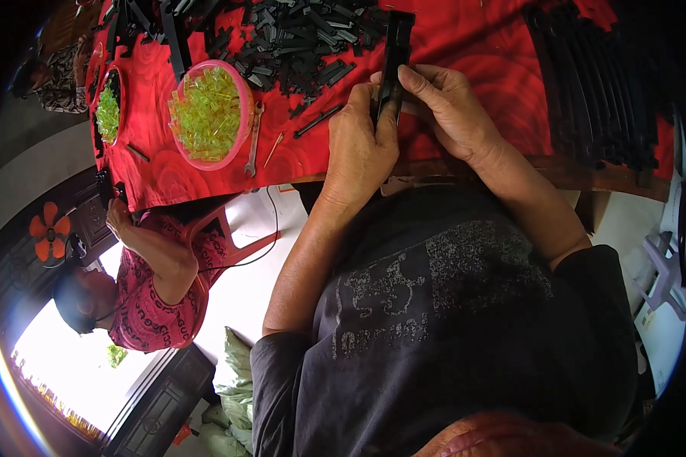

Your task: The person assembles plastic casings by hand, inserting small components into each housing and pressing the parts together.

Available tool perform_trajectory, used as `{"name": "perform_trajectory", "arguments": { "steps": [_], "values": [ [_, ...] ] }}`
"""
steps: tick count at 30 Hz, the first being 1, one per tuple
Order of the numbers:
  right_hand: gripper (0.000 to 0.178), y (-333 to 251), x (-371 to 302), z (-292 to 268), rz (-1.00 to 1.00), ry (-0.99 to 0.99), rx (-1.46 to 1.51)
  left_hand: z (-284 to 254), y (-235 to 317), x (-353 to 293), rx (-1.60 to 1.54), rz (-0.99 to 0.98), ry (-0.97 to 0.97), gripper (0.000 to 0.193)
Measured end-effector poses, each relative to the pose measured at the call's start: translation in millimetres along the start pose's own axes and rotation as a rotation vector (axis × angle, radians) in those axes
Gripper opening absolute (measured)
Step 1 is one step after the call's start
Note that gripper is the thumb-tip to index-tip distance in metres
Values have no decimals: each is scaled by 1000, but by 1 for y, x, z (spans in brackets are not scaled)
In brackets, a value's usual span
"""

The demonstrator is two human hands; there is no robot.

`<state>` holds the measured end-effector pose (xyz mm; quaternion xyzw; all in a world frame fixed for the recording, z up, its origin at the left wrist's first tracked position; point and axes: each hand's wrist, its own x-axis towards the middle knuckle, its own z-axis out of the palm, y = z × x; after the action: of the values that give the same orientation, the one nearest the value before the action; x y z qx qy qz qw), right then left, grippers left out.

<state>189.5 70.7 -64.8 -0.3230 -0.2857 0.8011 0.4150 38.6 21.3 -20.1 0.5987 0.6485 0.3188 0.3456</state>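
Observation:
Both my hands hold a long black plastic strip [395, 57] upright above the near edge of the red-covered table. My left hand [362, 148] is wrapped round its lower end, thumb along it. From the right, my right hand [450, 110] pinches the strip between thumb and fingers; some of its fingertips are hidden behind the piece. Left of my left hand, a slim black rod [318, 121] lies on the cloth. Beyond my hands spreads a heap of small black plastic parts [305, 38].
A pink bowl [249, 114] of yellow-green clear pieces stands left, beside a wrench [254, 141]. A second bowl [122, 84] is farther left. Long black strips [594, 91] are stacked at right. Another person [160, 266] sits at the table's left; an orange fan [49, 230] stands behind.

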Motion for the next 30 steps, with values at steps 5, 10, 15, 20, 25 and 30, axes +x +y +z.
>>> {"name": "perform_trajectory", "arguments": {
  "steps": [5,10,15,20,25,30],
  "values": [
    [30,-5,-1,3,8,6,12,-1,8,1,11,1,19,18],
    [31,-5,-1,2,9,-4,10,-2,11,6,31,-22,25,21],
    [31,-8,-2,2,36,8,40,1,21,10,4,0,102,20],
    [30,-13,-6,6,42,27,26,1,21,15,105,7,125,23],
    [29,-15,-7,5,42,25,32,4,20,17,126,29,135,25],
    [29,-13,-6,4,36,42,15,1,22,14,100,27,102,22]
  ]
}}
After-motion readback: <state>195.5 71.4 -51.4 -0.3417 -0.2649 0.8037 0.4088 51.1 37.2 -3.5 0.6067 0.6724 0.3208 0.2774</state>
